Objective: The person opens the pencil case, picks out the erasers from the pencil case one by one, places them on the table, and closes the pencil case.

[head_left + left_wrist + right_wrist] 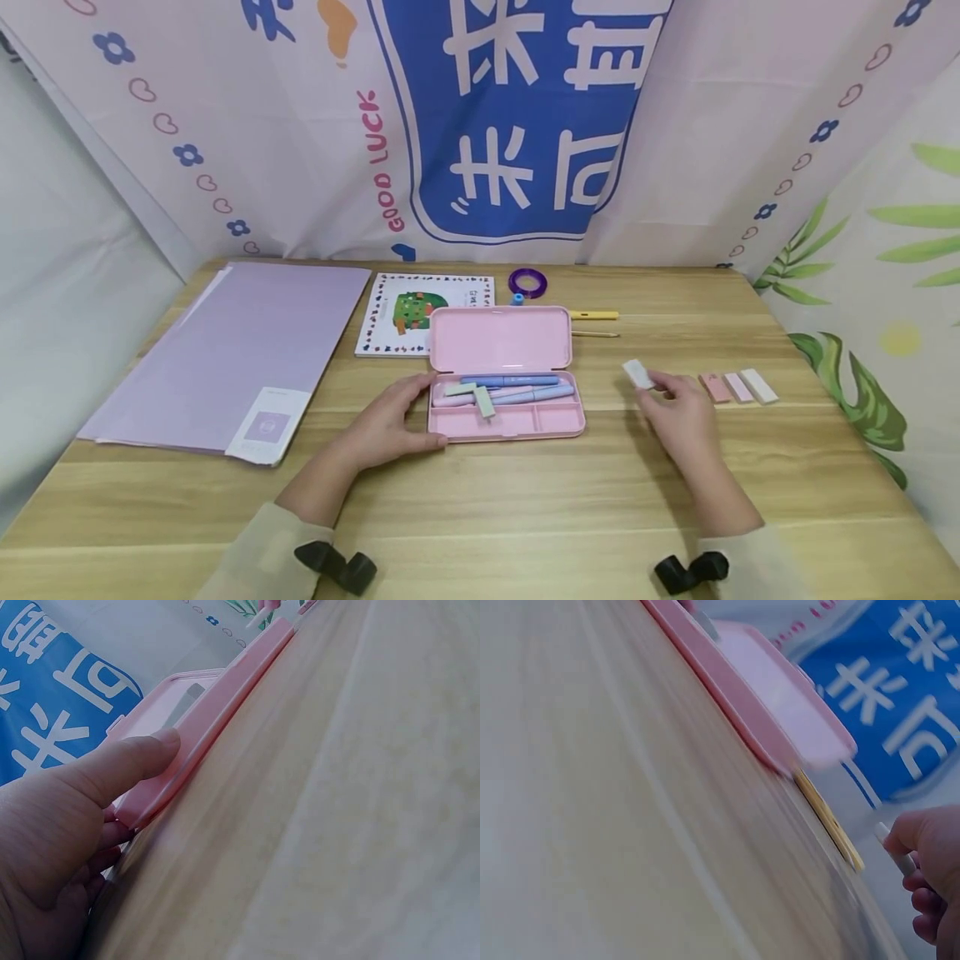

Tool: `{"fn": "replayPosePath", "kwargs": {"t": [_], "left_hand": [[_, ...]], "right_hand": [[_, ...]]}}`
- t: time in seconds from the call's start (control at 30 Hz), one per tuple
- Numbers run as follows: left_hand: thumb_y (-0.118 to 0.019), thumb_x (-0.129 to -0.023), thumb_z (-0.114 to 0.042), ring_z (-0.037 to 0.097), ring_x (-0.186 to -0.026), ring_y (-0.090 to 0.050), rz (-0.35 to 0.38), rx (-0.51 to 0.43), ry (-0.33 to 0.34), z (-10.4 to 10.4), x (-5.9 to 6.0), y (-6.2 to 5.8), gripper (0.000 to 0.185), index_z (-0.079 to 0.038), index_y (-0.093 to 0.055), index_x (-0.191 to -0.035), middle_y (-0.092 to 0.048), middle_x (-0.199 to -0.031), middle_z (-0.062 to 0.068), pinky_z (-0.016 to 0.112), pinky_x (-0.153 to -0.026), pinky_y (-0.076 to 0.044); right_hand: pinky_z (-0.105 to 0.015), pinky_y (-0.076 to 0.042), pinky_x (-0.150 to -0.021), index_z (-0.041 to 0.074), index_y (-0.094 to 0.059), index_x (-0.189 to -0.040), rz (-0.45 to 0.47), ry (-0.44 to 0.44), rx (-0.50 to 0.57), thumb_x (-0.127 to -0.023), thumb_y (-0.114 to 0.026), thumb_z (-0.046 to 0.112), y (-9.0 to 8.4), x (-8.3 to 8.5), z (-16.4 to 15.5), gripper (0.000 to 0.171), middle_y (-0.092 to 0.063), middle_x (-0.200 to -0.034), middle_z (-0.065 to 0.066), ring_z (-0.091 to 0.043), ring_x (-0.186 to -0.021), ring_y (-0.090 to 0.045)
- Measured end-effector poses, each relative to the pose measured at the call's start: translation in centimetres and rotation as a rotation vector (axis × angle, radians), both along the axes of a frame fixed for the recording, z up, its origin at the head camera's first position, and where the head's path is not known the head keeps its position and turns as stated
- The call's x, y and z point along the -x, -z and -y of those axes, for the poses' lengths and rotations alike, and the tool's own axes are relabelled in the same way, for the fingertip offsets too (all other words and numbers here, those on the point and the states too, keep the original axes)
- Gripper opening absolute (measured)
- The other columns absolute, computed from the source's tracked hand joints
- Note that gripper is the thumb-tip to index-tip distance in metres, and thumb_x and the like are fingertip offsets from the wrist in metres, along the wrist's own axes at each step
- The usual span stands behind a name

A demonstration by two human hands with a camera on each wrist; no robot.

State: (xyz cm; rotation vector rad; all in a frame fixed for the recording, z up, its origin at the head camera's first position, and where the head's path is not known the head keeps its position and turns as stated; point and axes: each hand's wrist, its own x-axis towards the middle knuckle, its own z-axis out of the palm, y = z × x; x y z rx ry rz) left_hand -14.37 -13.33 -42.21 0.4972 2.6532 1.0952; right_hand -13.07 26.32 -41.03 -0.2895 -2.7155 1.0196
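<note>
At a light wooden worktop [480, 500], my right hand [678, 412] pinches a small white rectangular eraser block [638, 374] between thumb and fingertips, lifted just clear of the wood and to the right of the open pink plastic pencil case [506, 421]. My left hand [390, 425] rests against the case's left end, thumb pressed along its front wall and fingers curled at the corner, steadying it; the left wrist view shows the thumb flat on the pink rim.

Inside the tray lie blue and lilac pens [517, 386] and two pale green blocks [474, 397], one lying across the other. Three more small blocks [738, 387], in pink, pale pink and white, sit in a row on the worktop just beyond my right hand.

By its look the white block is light and stiff, with smooth faces that could slip; its short edges seem the surest place to pinch. The case looks light enough to slide if nudged, hence the bracing hand at its end.

Behind the case lie a yellow pencil [594, 315], a thin wooden stick [595, 334], a purple ring of tape [527, 282], an illustrated booklet [405, 321] and a large lilac paper folder [240, 354].
</note>
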Motion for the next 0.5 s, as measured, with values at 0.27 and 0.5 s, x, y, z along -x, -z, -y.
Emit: {"fn": "replayPosePath", "kwargs": {"t": [0.27,0.5], "left_hand": [[-0.081,-0.075,-0.048,0.04,-0.145,-0.031,-0.003,0.008,-0.003,0.1,0.0,0.1,0.096,-0.014,-0.035,-0.152,-0.035,-0.156,0.018,0.059,-0.117,-0.029],[-0.081,-0.075,-0.048,0.041,-0.145,-0.031,-0.006,0.011,0.0,0.0,0.0,0.2,0.097,-0.013,-0.034,-0.153,-0.035,-0.156,0.019,0.059,-0.117,-0.029]], "right_hand": [[-0.05,-0.042,-0.106,-0.007,-0.06,-0.128,0.095,0.148,-0.013,-0.092,-0.061,0.019,0.5,-0.3,-5.2,0.045,-0.055,-0.136,-0.029,-0.039,-0.129,-0.051],[-0.053,-0.043,-0.102,-0.01,-0.061,-0.124,0.103,0.142,-0.068,-0.092,-0.061,0.018,0.9,-0.2,-5.9,0.042,-0.059,-0.131,-0.028,-0.041,-0.123,-0.055]]}}
